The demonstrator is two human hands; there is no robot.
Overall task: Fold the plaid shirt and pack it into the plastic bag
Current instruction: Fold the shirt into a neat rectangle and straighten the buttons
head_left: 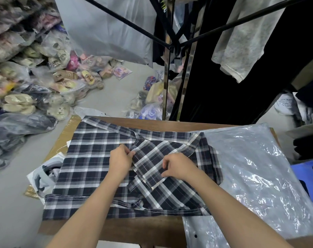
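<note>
A: Entry, plaid shirt (91,165). Position?

B: Spread flat on the brown wooden table (152,228), covering most of its left and middle. A sleeve (152,163) is folded diagonally across the body of the shirt, cuff end toward the near side.

A: Hands?

B: Left hand (120,162) is closed on the sleeve's left edge, fingers pinching the cloth. Right hand (178,167) rests on the sleeve's right side, fingers curled down and pinching the fabric there. Both forearms reach in from the near edge.

A: Plastic bag?

B: Clear plastic bag (256,178) lies flat on the right part of the table, just beside the shirt; its left edge touches or slips under the shirt's right side, I cannot tell which. It hangs over the near right corner.

A: Surroundings?

B: Left of the table, cardboard (62,140) and a bagged garment (44,174) on the grey floor. Far left, a heap of bagged slippers (44,74). Far right, dark clothes on a metal rack (186,68), with a grey garment (245,38) hanging.
</note>
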